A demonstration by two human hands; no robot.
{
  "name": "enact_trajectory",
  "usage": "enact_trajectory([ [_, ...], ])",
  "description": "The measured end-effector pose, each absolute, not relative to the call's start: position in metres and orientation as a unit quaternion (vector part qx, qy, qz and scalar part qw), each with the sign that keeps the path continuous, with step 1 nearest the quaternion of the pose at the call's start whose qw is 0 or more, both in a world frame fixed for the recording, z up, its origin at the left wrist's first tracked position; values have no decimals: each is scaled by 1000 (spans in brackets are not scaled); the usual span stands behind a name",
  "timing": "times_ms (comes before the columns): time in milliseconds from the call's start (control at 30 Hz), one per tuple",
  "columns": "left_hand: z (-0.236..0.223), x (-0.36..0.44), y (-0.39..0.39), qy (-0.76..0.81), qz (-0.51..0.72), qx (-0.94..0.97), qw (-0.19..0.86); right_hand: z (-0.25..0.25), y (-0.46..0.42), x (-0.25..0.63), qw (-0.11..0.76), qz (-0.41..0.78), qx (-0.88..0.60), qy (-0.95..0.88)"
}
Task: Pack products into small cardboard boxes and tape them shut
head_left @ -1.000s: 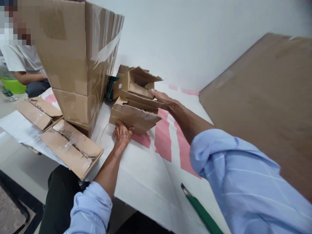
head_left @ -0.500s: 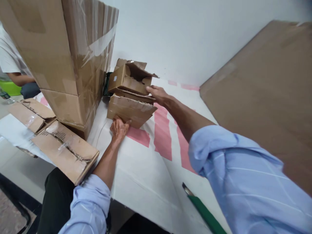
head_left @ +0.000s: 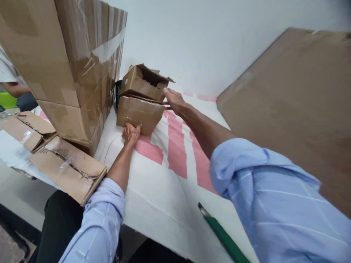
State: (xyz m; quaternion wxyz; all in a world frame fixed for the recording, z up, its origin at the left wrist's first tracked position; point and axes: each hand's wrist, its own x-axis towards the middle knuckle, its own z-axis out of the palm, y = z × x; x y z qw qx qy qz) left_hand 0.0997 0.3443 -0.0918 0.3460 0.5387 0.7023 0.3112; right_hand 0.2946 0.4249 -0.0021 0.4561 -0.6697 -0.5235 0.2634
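Observation:
Near the wall, a small brown cardboard box (head_left: 141,113) stands with a torn upper edge, its broad face toward me. My left hand (head_left: 131,133) is closed at its lower edge, thumb against the face and the other fingers curled. Right behind it sits a second cardboard box (head_left: 134,84) with an open, ragged top. My right hand (head_left: 174,100) reaches to the right ends of the two boxes, fingers stretched and apart, the thumb by the rear box and the lower fingers by the front one. Its fingertips are partly hidden.
A tall taped carton stack (head_left: 82,87) rises at left. Flattened-looking taped boxes (head_left: 68,166) lie near my left forearm. A green-handled cutter (head_left: 223,233) rests on the white covering with pink strips (head_left: 177,153). A large cardboard panel (head_left: 287,109) stands right. Another person's arm (head_left: 15,89) shows far left.
The front box has swung more upright and closed up against the rear box, narrowing the gap between them. Both hands have stayed at the boxes. The whole view has shifted slightly.

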Motion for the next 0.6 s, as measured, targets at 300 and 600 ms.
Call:
enact_trajectory([
  [300, -94, 118, 371, 702, 321, 532, 348, -4, 352, 307, 420, 267, -642, -584],
  [600, -93, 126, 433, 687, 326, 531, 373, -24, 149, 294, 353, 350, -554, -668],
])
